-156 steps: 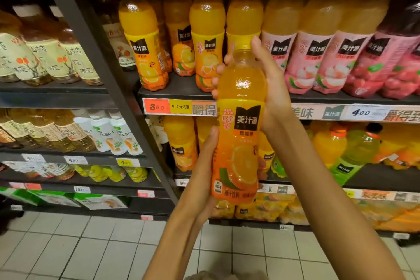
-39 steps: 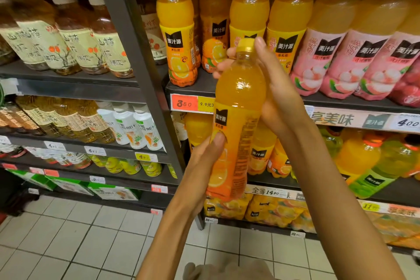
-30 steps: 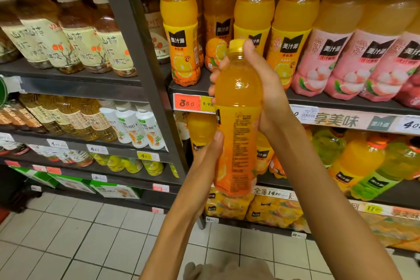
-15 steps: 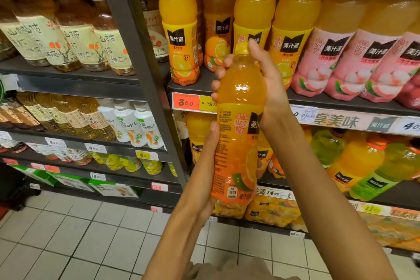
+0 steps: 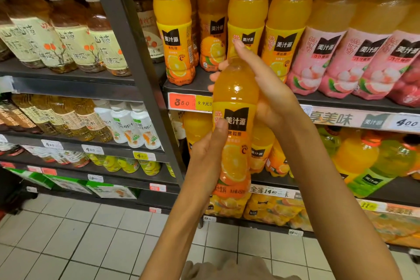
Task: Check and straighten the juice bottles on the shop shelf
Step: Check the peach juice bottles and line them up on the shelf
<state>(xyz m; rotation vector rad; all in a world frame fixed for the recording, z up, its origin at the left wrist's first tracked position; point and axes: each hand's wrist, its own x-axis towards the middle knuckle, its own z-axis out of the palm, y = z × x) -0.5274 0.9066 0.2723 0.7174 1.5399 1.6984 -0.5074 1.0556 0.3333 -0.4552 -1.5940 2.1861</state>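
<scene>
You've got the orange juice bottle (image 5: 235, 125) up in front of the shelf (image 5: 193, 85), full of cloudy orange juice nearly to the neck. Behind it, the upper row holds more orange bottles (image 5: 173, 29), and to the right the pink-labelled bottles (image 5: 322, 57) carry a paler juice. Your left hand (image 5: 210, 154) wraps the lower body, thumb pressed onto the label's left edge. Your right hand (image 5: 266, 88) curls round the shoulder from the right, fingers reaching over the top so the cap is hidden. Bottle stands upright, long axis near vertical, top toward the upper shelf, base toward the floor (image 5: 91, 245). Its black logo and orange picture face you squarely. It's held clear of the shelf, touching nothing but your hands.
</scene>
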